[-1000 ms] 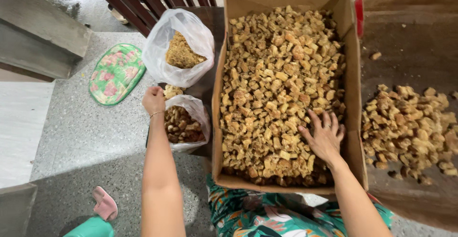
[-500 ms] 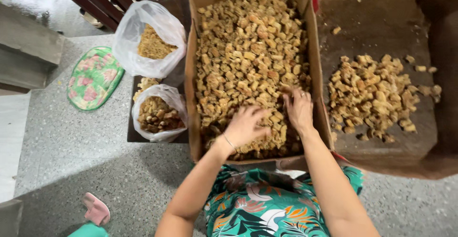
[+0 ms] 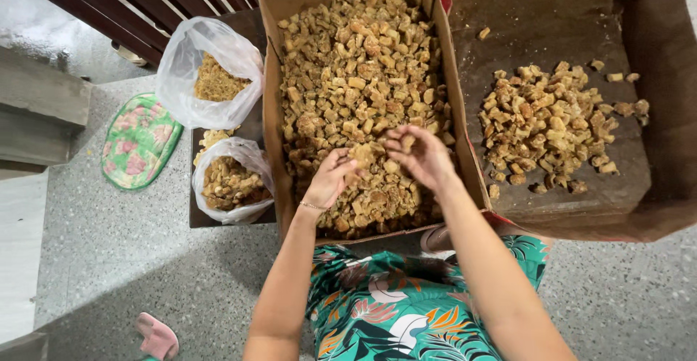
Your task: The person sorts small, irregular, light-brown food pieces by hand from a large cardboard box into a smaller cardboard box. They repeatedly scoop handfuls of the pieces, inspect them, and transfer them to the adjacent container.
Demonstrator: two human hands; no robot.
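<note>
speckled floor (image 3: 109, 259) surrounds cardboard box (image 3: 272, 114); both hands (image 3: 334, 178) lift brown chunks (image 3: 348, 63) inside.

Bare arms, thin bracelet (image 3: 314, 206), teal leaf-print garment (image 3: 392, 310), pink slipper (image 3: 156, 337)

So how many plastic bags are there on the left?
2. The upper bag stands open beside the full box's far end; the lower bag sits right below it, level with the left hand. Others may be hidden.
</note>
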